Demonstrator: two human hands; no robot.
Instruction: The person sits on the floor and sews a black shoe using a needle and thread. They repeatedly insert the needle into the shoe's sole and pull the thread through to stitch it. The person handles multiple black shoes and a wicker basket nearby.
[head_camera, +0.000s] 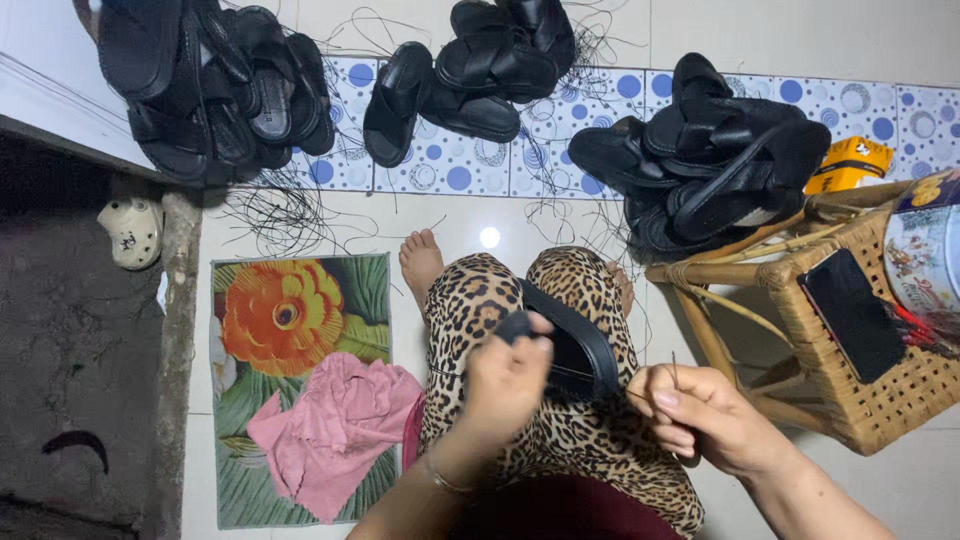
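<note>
A black sandal lies across my lap, on leopard-print trousers. My left hand grips the sandal's near end, thumb and fingers closed over a strap. My right hand is beside it to the right, its fingers pinched on a thin needle that points upward. A dark thread seems to run between my right hand and the sandal. My bare feet rest on the white tile floor.
Piles of black sandals lie at top left, top middle and right, among loose black threads. A wicker stool at right carries a phone. A pink cloth lies on a flowered mat.
</note>
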